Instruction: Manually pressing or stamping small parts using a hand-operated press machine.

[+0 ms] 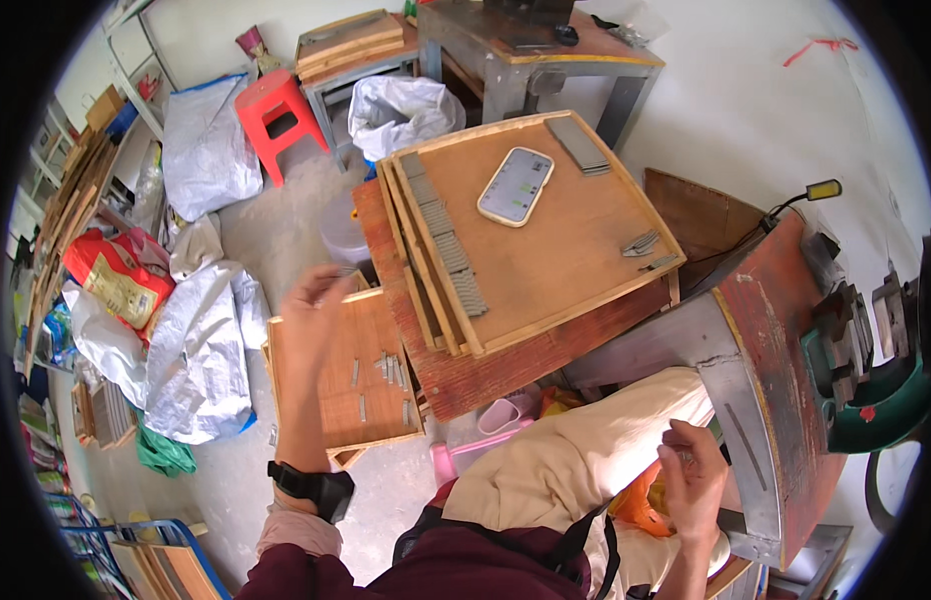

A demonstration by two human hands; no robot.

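My left hand (321, 295) is raised over the far edge of a lower wooden tray (321, 400), its fingertips pinched on what looks like a small grey strip. In that tray lie several loose grey strips (388, 370). My right hand (696, 475) is beside my right thigh with its fingers curled towards the thumb; anything between them is hidden. Ahead, a stack of shallow wooden trays rests on a reddish board. The top tray (556, 270) carries a row of grey strips (446, 240) along its left side, a phone (517, 186), a flat grey stack (578, 145) and a small loose pile (641, 243).
A green machine (851, 390) stands on a metal-framed bench (731, 370) at right, near a small lamp (824, 189). A red stool (280, 118), a white sack (406, 112) and silvery sheets (201, 350) are at left. Pink slippers (506, 412) lie under the board.
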